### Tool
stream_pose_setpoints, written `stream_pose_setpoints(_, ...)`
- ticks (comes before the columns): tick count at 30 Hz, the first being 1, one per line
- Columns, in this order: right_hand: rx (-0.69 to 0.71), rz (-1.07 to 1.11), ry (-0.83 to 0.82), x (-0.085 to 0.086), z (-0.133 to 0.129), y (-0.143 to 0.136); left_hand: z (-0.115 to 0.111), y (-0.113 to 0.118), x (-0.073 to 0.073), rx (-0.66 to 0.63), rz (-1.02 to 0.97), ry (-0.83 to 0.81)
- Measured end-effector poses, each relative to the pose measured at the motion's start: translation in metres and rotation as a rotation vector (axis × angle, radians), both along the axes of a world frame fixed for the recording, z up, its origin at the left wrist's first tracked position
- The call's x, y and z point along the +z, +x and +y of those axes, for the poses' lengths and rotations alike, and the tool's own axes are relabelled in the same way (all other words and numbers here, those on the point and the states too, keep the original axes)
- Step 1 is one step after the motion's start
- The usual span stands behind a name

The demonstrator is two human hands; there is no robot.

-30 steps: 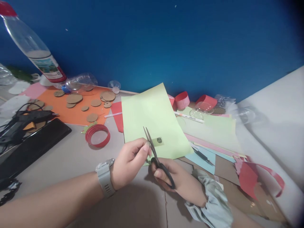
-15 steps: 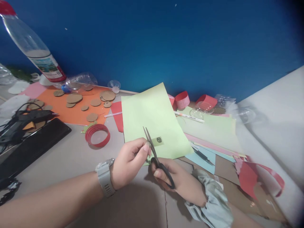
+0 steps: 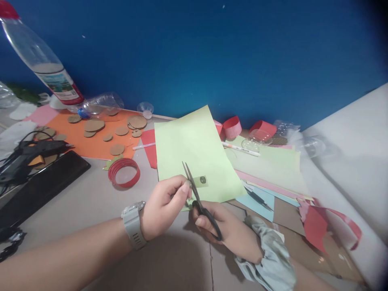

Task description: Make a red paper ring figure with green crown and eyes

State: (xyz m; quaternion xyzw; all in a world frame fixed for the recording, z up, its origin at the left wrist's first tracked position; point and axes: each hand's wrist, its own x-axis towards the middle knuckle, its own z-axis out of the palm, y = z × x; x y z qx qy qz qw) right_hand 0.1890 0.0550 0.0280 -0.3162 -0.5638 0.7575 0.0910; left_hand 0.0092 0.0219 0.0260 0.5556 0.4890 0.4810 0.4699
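My right hand (image 3: 224, 226) grips black-handled scissors (image 3: 209, 218), their thin blades slightly apart and pointing up and away from me. My left hand (image 3: 166, 204), with a grey watch (image 3: 133, 224) on its wrist, is closed in a pinch of thumb and finger right beside the blades. Something tiny shows at those fingertips, too small to name. Just right of the blades is a small see-through rectangle (image 3: 200, 182) with a round black mark; whether the left hand holds it I cannot tell. Behind both hands lies a light green paper sheet (image 3: 188, 137).
A red ring of coiled strips (image 3: 124, 173), a black phone (image 3: 45, 190) and a glue gun (image 3: 33, 151) are on the left. Cardboard discs (image 3: 94, 125) lie on orange paper (image 3: 79, 141). To the right are stacked papers (image 3: 273, 161), a black pen (image 3: 257, 198) and red scraps (image 3: 315, 226).
Both hands and the scissors keep almost the same place. The whole view shifts very slightly.
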Motion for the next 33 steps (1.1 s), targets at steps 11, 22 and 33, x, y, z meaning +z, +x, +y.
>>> stream_pose_setpoints(11, -0.025, 0.054, -0.063, -0.005, -0.001, 0.000, 0.000, -0.001, 0.000, 0.022, 0.018, 0.024)
stream_pose_setpoints(22, -0.042, 0.035, -0.063, -0.002, -0.001, -0.002, 0.000, -0.001, 0.000, 0.062, 0.063, 0.045)
stream_pose_setpoints(33, 0.042, 0.007, 0.031, 0.000, 0.004, 0.003, 0.012, -0.011, 0.005, -0.045, 0.101, 0.084)
